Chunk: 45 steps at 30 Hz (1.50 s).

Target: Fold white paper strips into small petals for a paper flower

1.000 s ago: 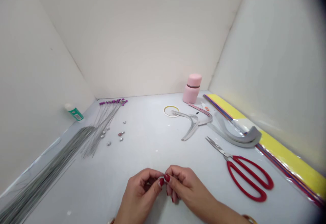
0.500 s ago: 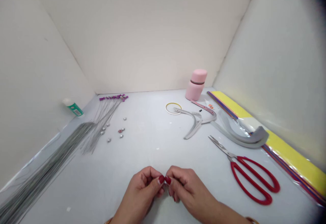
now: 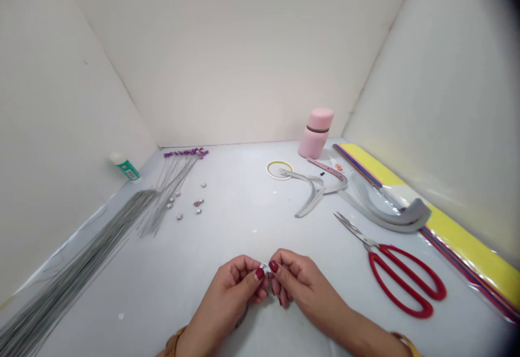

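Above the near middle of the table, my left hand (image 3: 235, 289) and my right hand (image 3: 296, 278) meet at the fingertips. Pinched between both thumbs and forefingers is a small silver paper star (image 3: 265, 267), mostly covered by the fingers. Several similar silver stars (image 3: 179, 216) lie loose on the table to the left, and a reddish one (image 3: 196, 203) sits among them. Red-handled scissors (image 3: 376, 246) rest to the right of my right hand, their blades pointing away and nearly closed.
A wire bundle (image 3: 97, 243) runs along the left, with purple-tipped wires (image 3: 184, 153) behind it. A glue stick (image 3: 127, 168) is at far left. Further back are a tape ring (image 3: 279, 162), pale paper strips (image 3: 311, 200), a pink bottle (image 3: 316, 132) and coloured sheets (image 3: 450, 240) along the right.
Both hands have risen slightly away from me, and more of the silver star shows between the fingertips. The view has shifted a little; the table items stay in place.
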{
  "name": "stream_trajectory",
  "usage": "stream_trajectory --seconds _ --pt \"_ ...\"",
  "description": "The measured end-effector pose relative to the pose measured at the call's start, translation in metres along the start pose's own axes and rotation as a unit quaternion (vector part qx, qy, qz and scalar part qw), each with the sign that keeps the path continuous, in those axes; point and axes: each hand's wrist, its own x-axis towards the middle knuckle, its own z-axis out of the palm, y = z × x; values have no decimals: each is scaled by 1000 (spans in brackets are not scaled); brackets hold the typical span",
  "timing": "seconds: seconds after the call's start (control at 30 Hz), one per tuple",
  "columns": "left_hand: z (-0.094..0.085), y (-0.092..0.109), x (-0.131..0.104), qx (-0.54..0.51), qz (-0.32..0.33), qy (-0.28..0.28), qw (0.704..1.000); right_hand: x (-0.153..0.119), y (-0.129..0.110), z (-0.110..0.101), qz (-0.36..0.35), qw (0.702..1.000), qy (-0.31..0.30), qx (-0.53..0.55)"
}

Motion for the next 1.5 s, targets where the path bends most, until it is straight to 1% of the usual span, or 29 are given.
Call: stream_trajectory --seconds 0.1,0.2,0.37,0.5,0.57,0.7,0.77,0.87,1.03,1.23,1.5 --pt "1 0 -3 11 -4 -9 1000 -1 -1 0 -2 1000 -5 -4" --pt "2 -2 -6 50 -6 18 999 -2 -1 0 -4 1000 -10 -18" --pt "-1 -5 -9 115 69 30 991 -4 -2 0 -10 999 -24 -30" --pt "-3 -8 -8 177 93 47 979 -5 -4 0 -5 999 -32 -5" --pt "-3 -8 -8 169 90 42 981 -5 -4 -1 5 999 -35 17" --pt "-3 -7 -9 119 82 6 989 -3 -3 -2 19 998 -40 52" --pt "-3 -6 -11 113 88 -4 990 -3 -2 -3 20 997 -41 65" --pt "-2 -5 -12 127 83 18 988 -3 -1 -2 22 997 -41 69" --pt "-3 -7 -10 136 70 56 987 -3 -2 1 21 998 -35 44" --pt "-4 -8 -10 129 71 55 988 -5 -3 2 2 1000 -10 -2" --pt "-6 -3 -8 191 57 63 978 -4 0 2 -13 999 -13 -30"
